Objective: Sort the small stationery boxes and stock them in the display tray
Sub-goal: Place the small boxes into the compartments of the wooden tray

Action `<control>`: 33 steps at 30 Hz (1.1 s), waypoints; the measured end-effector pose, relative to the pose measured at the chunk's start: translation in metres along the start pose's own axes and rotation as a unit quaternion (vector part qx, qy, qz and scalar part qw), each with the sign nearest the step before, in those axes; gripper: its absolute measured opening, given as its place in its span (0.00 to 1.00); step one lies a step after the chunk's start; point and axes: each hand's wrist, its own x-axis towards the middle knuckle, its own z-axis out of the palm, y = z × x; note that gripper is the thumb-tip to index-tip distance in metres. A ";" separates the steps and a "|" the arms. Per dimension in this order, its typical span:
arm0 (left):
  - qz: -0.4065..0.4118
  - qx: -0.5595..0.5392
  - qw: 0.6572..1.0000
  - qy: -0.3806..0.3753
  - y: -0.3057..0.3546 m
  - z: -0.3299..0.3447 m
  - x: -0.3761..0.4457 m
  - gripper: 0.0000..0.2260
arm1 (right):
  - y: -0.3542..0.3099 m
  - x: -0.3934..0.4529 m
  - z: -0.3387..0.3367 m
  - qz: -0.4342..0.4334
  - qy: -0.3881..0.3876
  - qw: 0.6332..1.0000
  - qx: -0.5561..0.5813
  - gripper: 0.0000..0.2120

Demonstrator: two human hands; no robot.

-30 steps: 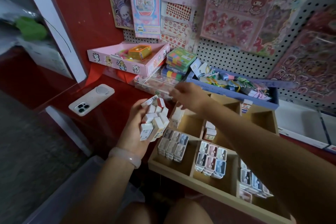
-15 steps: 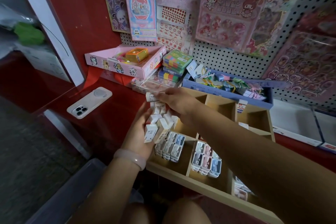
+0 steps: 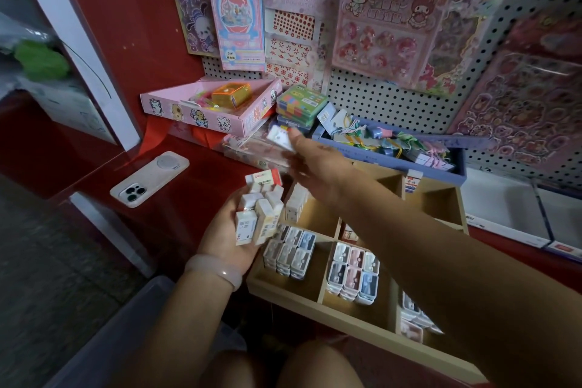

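We cradle a stack of small white stationery boxes (image 3: 259, 209) in our left hand (image 3: 231, 230), fingers curled up around them, just off the wooden display tray's (image 3: 318, 296) left edge. Our right hand (image 3: 315, 161) reaches past the tray's far left corner, blurred, pinching one small box (image 3: 280, 138) between thumb and fingertips. Rows of pastel boxes (image 3: 352, 274) fill the tray's near compartments. A phone (image 3: 149, 179) lies face down near the red counter's (image 3: 195, 192) left edge.

Right hand (image 3: 310, 161) — box (image 3: 281, 138) now raised
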 end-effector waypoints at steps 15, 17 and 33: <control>0.122 0.130 0.983 0.046 0.011 -0.014 -0.004 0.25 | 0.028 -0.002 -0.051 0.062 -0.022 0.997 -0.028 0.06; 0.119 0.125 0.984 0.047 0.012 -0.013 -0.007 0.21 | 0.030 -0.002 -0.052 0.012 -0.034 0.982 -0.184 0.12; 0.100 0.118 0.988 -0.003 0.012 -0.019 -0.009 0.08 | 0.043 0.010 -0.052 -0.149 -0.017 0.756 -0.637 0.06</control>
